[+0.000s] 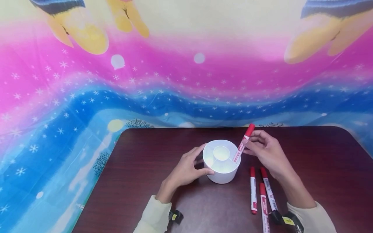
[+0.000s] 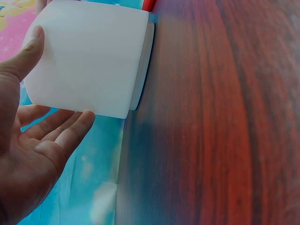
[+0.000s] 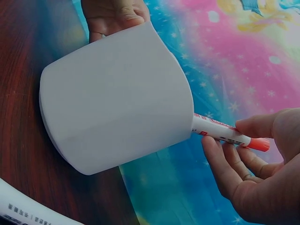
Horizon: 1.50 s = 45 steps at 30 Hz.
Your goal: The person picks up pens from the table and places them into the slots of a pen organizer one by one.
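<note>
A white round pen holder [image 1: 222, 178] with a central cup and dividers around it stands on the table. My left hand [image 1: 186, 167] grips it from the left, thumb at the front of its rim. In the left wrist view, the thumb and fingers lie on different sides of the white wall [image 2: 89, 56]. My right hand [image 1: 268, 153] pinches a whiteboard marker [image 1: 241, 146] with a red cap pointing up. The marker leans to the right, its lower end inside a right-hand compartment. In the right wrist view, the holder's wall hides that end of the marker [image 3: 218, 129].
Three more red-capped markers lie near my right forearm: one on the left [image 1: 253, 191], one in the middle [image 1: 263, 207] and one on the right [image 1: 269, 191]. The dark wooden table [image 1: 140, 161] meets a colourful printed cloth [image 1: 175, 71] at its back edge.
</note>
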Available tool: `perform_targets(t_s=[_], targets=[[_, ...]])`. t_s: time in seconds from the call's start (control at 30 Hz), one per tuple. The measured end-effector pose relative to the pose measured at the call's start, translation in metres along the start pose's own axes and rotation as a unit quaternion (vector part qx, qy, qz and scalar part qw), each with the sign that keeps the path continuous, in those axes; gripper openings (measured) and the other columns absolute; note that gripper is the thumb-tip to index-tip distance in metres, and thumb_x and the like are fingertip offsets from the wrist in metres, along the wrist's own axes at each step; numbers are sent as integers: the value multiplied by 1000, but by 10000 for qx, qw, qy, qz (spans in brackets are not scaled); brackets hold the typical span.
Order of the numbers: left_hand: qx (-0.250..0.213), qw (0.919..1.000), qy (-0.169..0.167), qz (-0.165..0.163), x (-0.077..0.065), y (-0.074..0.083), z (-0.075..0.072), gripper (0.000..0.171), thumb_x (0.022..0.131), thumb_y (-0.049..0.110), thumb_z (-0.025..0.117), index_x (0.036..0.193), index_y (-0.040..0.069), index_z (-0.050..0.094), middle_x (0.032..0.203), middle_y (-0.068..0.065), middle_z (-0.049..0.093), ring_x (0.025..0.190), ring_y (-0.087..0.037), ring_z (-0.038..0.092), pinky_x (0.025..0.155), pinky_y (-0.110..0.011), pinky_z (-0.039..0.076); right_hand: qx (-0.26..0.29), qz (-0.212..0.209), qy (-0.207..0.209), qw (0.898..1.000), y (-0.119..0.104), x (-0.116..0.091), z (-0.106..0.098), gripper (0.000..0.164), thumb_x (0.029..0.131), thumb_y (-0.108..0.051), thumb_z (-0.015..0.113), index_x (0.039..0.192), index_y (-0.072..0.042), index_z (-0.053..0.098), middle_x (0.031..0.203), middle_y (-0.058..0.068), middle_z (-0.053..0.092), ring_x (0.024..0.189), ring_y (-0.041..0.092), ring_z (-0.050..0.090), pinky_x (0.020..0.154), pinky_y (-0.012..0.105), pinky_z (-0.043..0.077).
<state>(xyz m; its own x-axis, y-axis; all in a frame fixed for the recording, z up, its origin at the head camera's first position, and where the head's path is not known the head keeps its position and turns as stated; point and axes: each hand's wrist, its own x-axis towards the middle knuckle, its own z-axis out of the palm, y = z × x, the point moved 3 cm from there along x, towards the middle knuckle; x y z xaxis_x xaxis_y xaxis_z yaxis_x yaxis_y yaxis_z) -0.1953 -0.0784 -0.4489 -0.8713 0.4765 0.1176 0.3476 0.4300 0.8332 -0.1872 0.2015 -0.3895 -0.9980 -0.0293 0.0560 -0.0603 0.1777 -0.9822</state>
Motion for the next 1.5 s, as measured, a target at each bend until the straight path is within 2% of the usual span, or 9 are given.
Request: perform_targets(t_s=[0.4,0.57,0.73,0.87,1.23,1.5], targets=[[-12,10000,18,22,0,-1,0,102,82,39,95,166,35,38,158,4,55,140,-16,62,109,-30,57,-216,0,28,9998,4,0,7,44,105,-14,70,140,8,54,108,4,66,93,1,75,85,29,67],[12,10000,45,72,0,-1,1,102,82,40,94,166,34,37,158,3,55,140,-18,62,109,-31,58,-311,-62,-13,9995,5,0,9,45,105,-14,71,141,7,54,112,12,67,94,1,75,87,33,67],[59,10000,44,63,0,-2,1,102,82,42,94,167,34,37,158,1,55,140,-19,63,108,-32,58,-430,-49,-21,9991,6,0,9,46,105,-14,71,142,7,55,119,23,65,95,0,75,87,31,67],[61,10000,42,34,0,-2,1,103,83,42,94,167,32,37,158,1,55,139,-19,63,108,-32,58,-549,8,-27,9985,7,0,10,47,105,-17,71,143,5,55,123,26,64,96,-1,74,87,30,67],[19,10000,30,24,1,-2,1,103,83,42,94,167,34,36,159,2,54,139,-18,63,109,-31,58,-1072,51,9,9942,8,0,12,48,106,-26,71,144,0,58,126,24,66,98,-3,72,88,24,65],[-15,10000,32,-28,1,-2,0,102,82,40,95,166,33,38,157,3,56,138,-16,63,108,-30,58,-1051,-101,62,9944,6,0,13,42,106,-20,70,142,0,61,122,22,69,98,2,74,85,18,64]])
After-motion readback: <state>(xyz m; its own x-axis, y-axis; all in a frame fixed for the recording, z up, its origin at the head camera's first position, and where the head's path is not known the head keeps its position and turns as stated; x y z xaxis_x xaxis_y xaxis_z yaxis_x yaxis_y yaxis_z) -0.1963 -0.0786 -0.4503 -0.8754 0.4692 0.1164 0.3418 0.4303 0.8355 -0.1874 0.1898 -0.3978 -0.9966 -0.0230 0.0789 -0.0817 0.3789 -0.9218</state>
